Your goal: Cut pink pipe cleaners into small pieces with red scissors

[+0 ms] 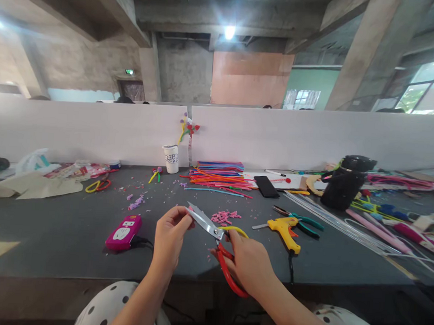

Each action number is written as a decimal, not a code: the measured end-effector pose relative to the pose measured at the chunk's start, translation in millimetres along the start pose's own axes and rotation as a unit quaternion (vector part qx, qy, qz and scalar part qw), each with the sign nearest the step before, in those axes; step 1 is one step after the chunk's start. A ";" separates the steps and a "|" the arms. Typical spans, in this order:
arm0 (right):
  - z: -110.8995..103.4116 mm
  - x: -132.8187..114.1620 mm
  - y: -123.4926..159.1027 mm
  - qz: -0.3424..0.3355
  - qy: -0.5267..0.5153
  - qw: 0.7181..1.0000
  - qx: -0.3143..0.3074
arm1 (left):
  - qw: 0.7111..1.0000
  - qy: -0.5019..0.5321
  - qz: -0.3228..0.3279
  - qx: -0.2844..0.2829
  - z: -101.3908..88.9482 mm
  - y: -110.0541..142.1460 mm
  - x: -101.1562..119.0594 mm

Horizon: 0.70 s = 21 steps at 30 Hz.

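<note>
My right hand [251, 262] grips scissors [208, 224] with one red and one yellow handle. Their silver blades point up and left, with the tips at the fingers of my left hand [172, 231]. Thumb and forefinger of that hand are pinched together on a tiny pink piece of pipe cleaner, mostly hidden by the fingers. Just behind the scissors lies a small heap of short pink pipe cleaner pieces [225, 217] on the dark grey table [86, 252].
A magenta box-shaped device [124, 233] with a cable lies left. To the right are a yellow glue gun [285, 231], pliers [310, 226], a phone [266, 186] and a black flask [346, 185]. Bundled pipe cleaners [219, 175] and a paper cup [171, 158] stand behind, before a white partition [277, 137].
</note>
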State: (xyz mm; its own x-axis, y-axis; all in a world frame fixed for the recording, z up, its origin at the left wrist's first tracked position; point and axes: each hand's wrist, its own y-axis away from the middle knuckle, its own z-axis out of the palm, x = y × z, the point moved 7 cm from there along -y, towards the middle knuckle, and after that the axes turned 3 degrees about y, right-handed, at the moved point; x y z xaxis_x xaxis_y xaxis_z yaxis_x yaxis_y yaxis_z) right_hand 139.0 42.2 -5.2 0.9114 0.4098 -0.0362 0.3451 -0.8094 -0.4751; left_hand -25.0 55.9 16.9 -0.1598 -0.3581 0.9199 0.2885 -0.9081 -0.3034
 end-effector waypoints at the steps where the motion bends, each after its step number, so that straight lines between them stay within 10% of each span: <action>1: 0.4 -0.2 0.1 0.000 0.005 1.000 0.001 | 1.000 -0.006 0.006 0.001 -0.7 0.1 0.3; 21: 2.5 -1.8 -0.5 -0.006 0.031 0.999 -0.015 | 1.000 0.007 -0.010 0.009 -0.8 -0.1 -2.3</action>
State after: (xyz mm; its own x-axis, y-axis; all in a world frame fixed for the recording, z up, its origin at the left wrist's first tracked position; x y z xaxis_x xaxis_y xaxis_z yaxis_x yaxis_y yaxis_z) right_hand 136.7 42.9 -7.0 0.9188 0.3939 0.0246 0.3622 -0.8169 -0.4489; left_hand -25.5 56.7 14.7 -0.1786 -0.3432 0.9221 0.3022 -0.9110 -0.2805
